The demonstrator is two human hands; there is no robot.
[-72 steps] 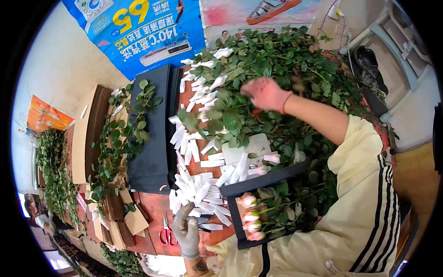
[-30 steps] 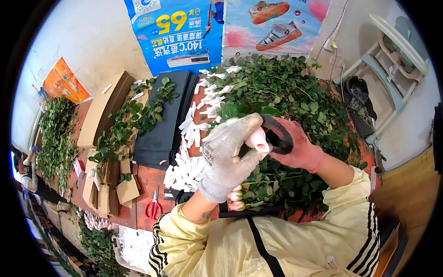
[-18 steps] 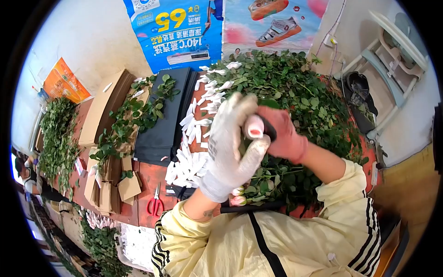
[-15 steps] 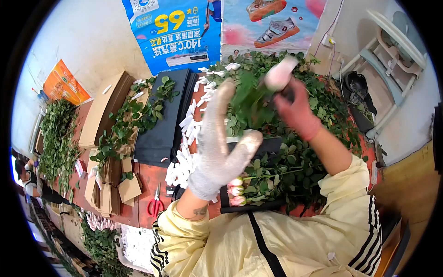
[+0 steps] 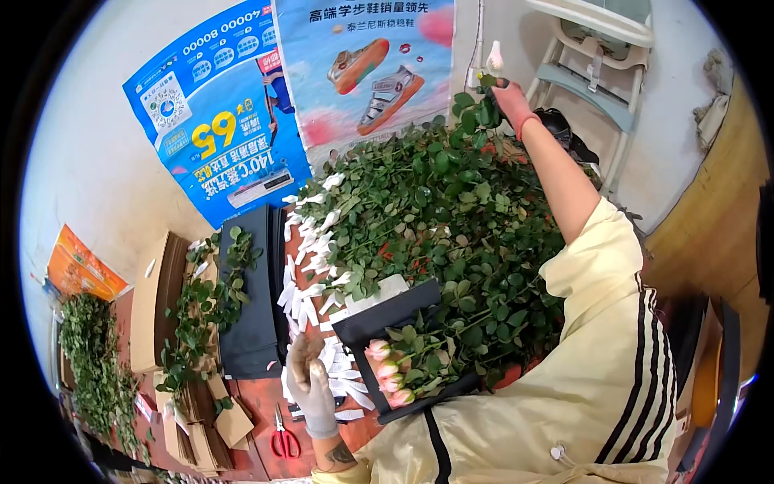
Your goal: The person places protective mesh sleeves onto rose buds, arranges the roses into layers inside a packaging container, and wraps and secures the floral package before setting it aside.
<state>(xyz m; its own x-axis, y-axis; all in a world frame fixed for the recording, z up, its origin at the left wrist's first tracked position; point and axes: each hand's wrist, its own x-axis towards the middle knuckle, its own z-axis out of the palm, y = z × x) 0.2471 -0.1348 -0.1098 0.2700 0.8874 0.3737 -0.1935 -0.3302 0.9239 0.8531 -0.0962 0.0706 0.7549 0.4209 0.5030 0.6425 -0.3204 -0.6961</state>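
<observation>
My right hand (image 5: 513, 103), in a pink glove with dark fingertips, is stretched out over the far right of the table. It grips the stem of a rose (image 5: 494, 58) whose bud is covered in a white sleeve and points up; leaves hang below. My left hand (image 5: 310, 387), in a pale grey glove, is raised above loose white sleeves (image 5: 343, 379), its fingers loosely bent with nothing visible in them. To its right, several pink roses (image 5: 390, 377) lie in a black-edged wrap (image 5: 415, 407). A large heap of leafy rose stems (image 5: 451, 210) covers the table beyond.
Red-handled scissors (image 5: 284, 442) lie on the red tabletop (image 5: 256, 395). Left of the sleeves stand a stack of black sheets (image 5: 251, 323) and brown cardboard (image 5: 153, 315) with leafy stems on top. Posters (image 5: 218, 121) hang on the wall; a high chair (image 5: 597, 81) stands at the back right.
My right hand has carried the sleeved rose away to the far right. My left hand has dropped lower and its spread fingers have bent. The view has turned and shifted right.
</observation>
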